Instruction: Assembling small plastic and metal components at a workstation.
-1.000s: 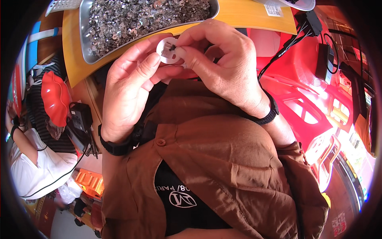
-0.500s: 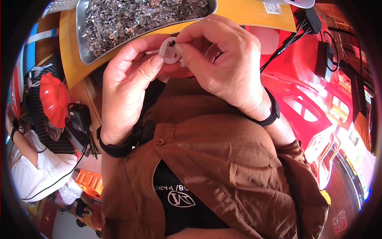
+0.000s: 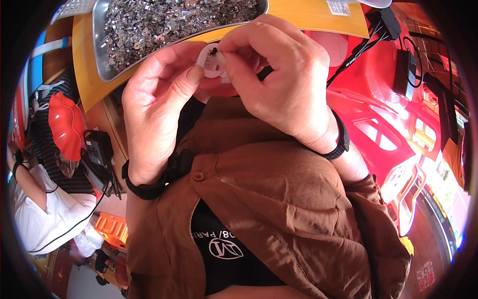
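My left hand (image 3: 159, 94) grips a small round white plastic disc (image 3: 211, 64) between thumb and fingers, in front of my chest. A tiny black piece (image 3: 213, 51) shows at the disc's upper part. Thumb and forefinger of my right hand (image 3: 284, 70) are pinched at the disc's right edge, beside the black piece; whether they hold that piece, something smaller or the disc itself is hidden by the fingertips. Just beyond my hands, a metal tray (image 3: 102, 62) holds a heap of small shiny metal parts (image 3: 164, 30).
The tray rests on a yellow board (image 3: 84, 74). Red plastic stools (image 3: 363, 79) stand at the right, with black cables and a power adapter (image 3: 406, 74) by them. On the left are a red scalloped bowl (image 3: 67, 124), another adapter (image 3: 97, 144) and a person in white (image 3: 55, 214).
Both hands and the white disc have shifted very slightly left in the picture. The disc has turned a little, and my right fingertips remain against it.
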